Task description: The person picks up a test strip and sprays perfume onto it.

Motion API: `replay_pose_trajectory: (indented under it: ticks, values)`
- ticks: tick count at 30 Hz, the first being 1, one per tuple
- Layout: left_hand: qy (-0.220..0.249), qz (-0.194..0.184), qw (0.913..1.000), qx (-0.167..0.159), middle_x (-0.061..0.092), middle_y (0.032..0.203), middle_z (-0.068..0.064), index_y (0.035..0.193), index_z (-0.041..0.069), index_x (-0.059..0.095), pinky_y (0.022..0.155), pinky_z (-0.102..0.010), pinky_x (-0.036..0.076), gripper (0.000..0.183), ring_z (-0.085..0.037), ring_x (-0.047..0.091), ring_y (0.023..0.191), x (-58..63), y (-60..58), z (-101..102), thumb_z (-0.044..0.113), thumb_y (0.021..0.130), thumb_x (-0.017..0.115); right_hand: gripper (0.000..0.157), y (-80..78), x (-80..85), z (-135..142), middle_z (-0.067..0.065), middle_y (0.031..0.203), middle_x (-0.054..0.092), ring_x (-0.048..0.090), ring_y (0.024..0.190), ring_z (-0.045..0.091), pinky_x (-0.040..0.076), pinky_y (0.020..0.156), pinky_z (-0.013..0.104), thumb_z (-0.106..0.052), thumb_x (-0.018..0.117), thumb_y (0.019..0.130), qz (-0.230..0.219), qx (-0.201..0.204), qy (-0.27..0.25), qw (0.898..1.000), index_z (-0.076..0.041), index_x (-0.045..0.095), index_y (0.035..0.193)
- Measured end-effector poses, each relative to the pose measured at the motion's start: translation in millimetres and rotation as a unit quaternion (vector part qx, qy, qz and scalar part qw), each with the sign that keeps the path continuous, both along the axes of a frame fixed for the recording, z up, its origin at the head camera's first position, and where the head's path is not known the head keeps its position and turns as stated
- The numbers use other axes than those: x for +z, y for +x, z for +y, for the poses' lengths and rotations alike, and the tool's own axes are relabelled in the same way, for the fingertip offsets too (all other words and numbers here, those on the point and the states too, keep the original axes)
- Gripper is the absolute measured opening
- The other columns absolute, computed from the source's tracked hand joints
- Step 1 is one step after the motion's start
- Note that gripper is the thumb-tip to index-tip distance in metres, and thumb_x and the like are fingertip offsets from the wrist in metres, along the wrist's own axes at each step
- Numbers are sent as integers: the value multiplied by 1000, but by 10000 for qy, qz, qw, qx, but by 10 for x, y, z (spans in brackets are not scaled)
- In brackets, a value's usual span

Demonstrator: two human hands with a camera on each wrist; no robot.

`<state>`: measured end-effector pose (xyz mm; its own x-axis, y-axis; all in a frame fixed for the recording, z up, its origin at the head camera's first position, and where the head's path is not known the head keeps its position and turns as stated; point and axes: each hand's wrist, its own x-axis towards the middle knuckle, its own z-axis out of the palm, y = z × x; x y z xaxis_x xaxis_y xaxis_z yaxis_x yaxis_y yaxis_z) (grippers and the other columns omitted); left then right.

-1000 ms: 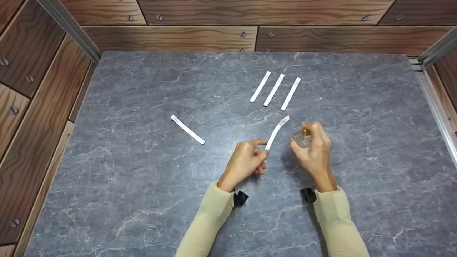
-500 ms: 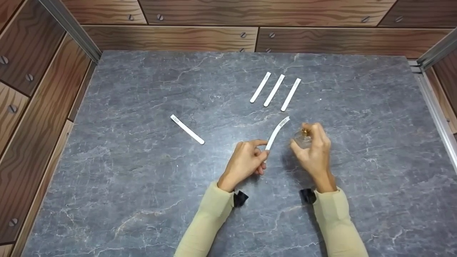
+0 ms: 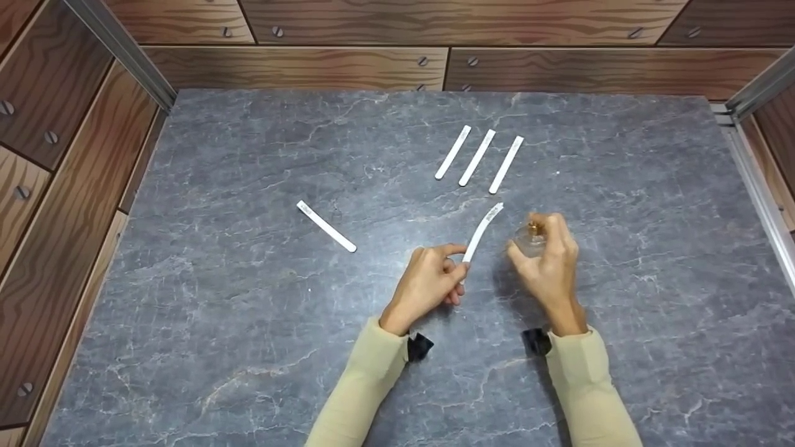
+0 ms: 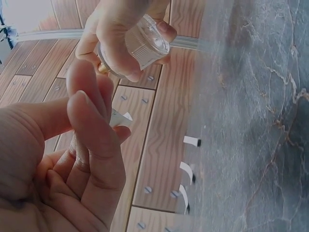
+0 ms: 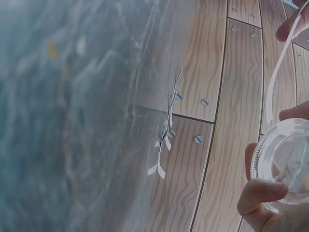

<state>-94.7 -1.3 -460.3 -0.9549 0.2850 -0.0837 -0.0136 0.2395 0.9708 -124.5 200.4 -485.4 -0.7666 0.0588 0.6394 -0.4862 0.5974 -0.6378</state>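
Observation:
Between thumb and index finger, my left hand (image 3: 428,276) pinches the lower end of a white paper test strip (image 3: 478,237), whose upper part bends right and carries small print. My right hand (image 3: 551,264) grips a clear glass perfume bottle (image 3: 526,243) with a gold spray top (image 3: 533,228), a finger at that top. A small gap separates bottle and strip. The left wrist view shows the bottle's ribbed glass side (image 4: 153,43) tilted in the right hand. From the right wrist, the round glass base (image 5: 277,154) faces the camera, with the curved strip (image 5: 273,82) beyond it.
Three similar strips (image 3: 477,158) lie side by side on the grey marbled table (image 3: 248,310), beyond the hands. Another strip (image 3: 326,226) lies alone to the left. Wood-patterned panels (image 3: 348,67) and metal rails (image 3: 767,198) border the table.
My right hand and the perfume bottle have shifted very slightly to the right. The left hand stays in place with its strip, which now curves a little more smoothly.

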Motion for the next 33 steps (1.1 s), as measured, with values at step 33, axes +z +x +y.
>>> replay_pose_trajectory:
  ticks: [33]
  values:
    - [-65, -6, 9999, -114, 64, 58, -2, 131, -9, 62, 44, -39, 57, 34, -11, 58, 41, -14, -20, 10, -2, 97, 62, 35, -17, -12, -1, 20, 86, 58, 60, 74, 37, 52, 65, 51, 7, 74, 68, 328, -300, 341, 9984, 8, 59, 100]
